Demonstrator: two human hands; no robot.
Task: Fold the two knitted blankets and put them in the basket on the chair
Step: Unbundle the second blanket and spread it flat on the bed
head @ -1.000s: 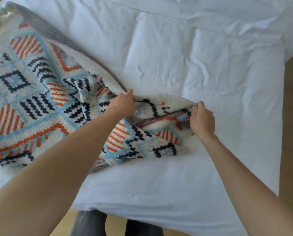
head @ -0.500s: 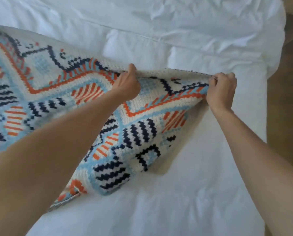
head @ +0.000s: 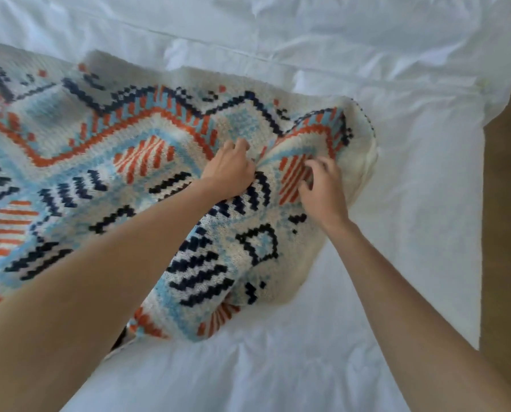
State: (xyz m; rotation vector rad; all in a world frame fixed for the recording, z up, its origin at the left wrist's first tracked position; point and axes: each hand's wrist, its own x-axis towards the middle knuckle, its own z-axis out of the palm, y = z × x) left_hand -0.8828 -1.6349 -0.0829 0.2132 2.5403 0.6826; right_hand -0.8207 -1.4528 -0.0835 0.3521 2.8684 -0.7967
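One knitted blanket (head: 123, 179), cream with orange, light blue and navy patterns, lies spread over the left and middle of the white bed (head: 412, 203), its right end doubled over. My left hand (head: 230, 171) sits on top near the blanket's right end, fingers curled into a raised ridge of the knit. A little to the right, my right hand (head: 322, 188) rests on the blanket with bent, loosely spread fingers, fingertips on an orange striped patch. No second blanket, basket or chair is in view.
White rumpled bedding covers the bed around the blanket, with a pillow or duvet fold along the far side (head: 367, 31). The bed's right edge borders a brown wooden floor (head: 510, 203).
The blanket edge I held up in both hands has dropped onto the bed. Both hands have let go of that edge and now lie close together on the blanket's top side.
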